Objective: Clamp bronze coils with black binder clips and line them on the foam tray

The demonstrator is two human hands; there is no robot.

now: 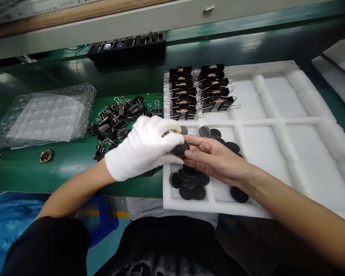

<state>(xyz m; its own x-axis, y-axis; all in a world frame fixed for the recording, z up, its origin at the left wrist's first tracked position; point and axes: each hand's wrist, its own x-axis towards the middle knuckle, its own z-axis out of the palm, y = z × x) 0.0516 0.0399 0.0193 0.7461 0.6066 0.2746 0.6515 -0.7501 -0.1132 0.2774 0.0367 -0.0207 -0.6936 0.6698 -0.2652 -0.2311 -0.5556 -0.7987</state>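
Observation:
My left hand point(149, 142), in a white glove, is closed on a round black disc point(179, 149) above the left side of a white foam tray point(258, 209). My bare right hand point(209, 155) grips the same disc from the other side. A thin gold-coloured edge shows by my right fingertips; what it belongs to is mostly hidden. Below the hands, a pile of black discs point(191, 184) lies in a tray compartment. More black discs point(232, 147) lie partly behind my right hand, and a single disc point(239, 194) rests nearer the front edge.
Two rows of gold-edged pieces clamped by black binder clips point(184, 92) stand in the tray's back left. Loose binder clips point(115, 120) are heaped on the green table point(74, 174). Farther left are clear plastic trays point(46, 115) and a small gold-rimmed round piece point(46, 156). A black box point(128, 48) sits behind.

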